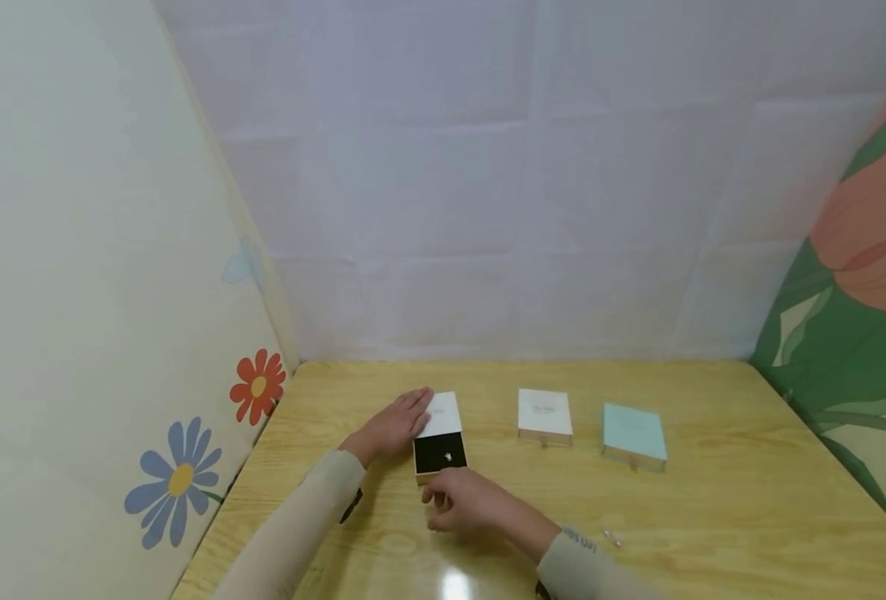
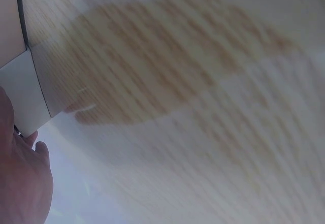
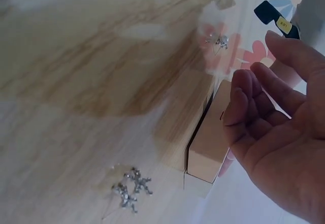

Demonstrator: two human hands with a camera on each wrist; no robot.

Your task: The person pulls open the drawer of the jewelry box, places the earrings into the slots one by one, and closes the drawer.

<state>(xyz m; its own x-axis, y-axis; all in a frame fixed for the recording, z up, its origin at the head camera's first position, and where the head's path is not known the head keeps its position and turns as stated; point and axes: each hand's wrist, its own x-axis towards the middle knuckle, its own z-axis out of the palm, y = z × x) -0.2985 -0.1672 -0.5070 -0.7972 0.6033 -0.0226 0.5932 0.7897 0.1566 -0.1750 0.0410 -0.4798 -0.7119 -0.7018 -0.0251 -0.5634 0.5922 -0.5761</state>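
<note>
A white flat drawer-style box (image 1: 441, 414) lies at the left of the table, its drawer out toward me. Black lining (image 1: 431, 454) fills the drawer, and a small silvery piece of jewellery (image 1: 448, 457) sits on it. My left hand (image 1: 393, 423) holds the white sleeve along its left side; the left wrist view shows fingertips (image 2: 41, 150) beside the box's edge. In front of the drawer is my right hand (image 1: 467, 500), fingers loosely curled. In the right wrist view nothing shows between its thumb and fingers, close to the drawer's tan front (image 3: 207, 150).
Further right stand another white box (image 1: 544, 412) and a pale turquoise box (image 1: 633, 432), both closed. Small sparkling silvery pieces (image 3: 133, 187) lie on the wooden table (image 1: 735, 500) in the right wrist view. A small shiny item (image 1: 612, 538) lies near my right sleeve.
</note>
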